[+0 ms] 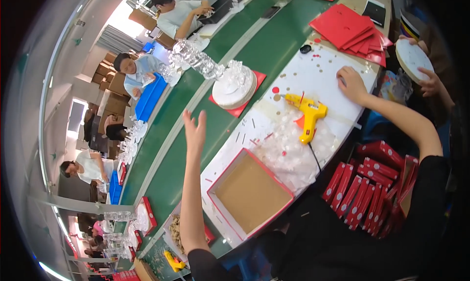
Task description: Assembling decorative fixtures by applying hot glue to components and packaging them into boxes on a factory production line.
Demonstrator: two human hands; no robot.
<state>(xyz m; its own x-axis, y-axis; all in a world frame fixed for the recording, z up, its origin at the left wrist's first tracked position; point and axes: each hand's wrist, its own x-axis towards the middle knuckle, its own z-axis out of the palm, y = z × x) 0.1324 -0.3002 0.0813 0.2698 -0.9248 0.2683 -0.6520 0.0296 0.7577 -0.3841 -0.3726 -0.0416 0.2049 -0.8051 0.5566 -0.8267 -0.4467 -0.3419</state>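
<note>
Fingers spread, the left hand (195, 134) hangs near the white stack (230, 96) on red card (239, 110); the right hand (351, 86), fingers bent, grip unclear, is over the table (294, 77). Probably reaching or releasing; steady lifting would call for both.

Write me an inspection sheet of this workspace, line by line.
Surface: white worktop alongside a green belt.
Job's things: clear, crinkly ornament atop a white round base on a red square sheet; yellow glue gun; open red-edged box.
Clutter: small round bits, dark strips, crumpled translucent plastic.
Hands: left hand near the base, fingers spread, nothing seen in them; right hand at the worktop, grip unclear.
Cables: black cord from the glue gun; far end hidden.
Surroundings: co-workers across the belt; red boxes at lower right.
</note>
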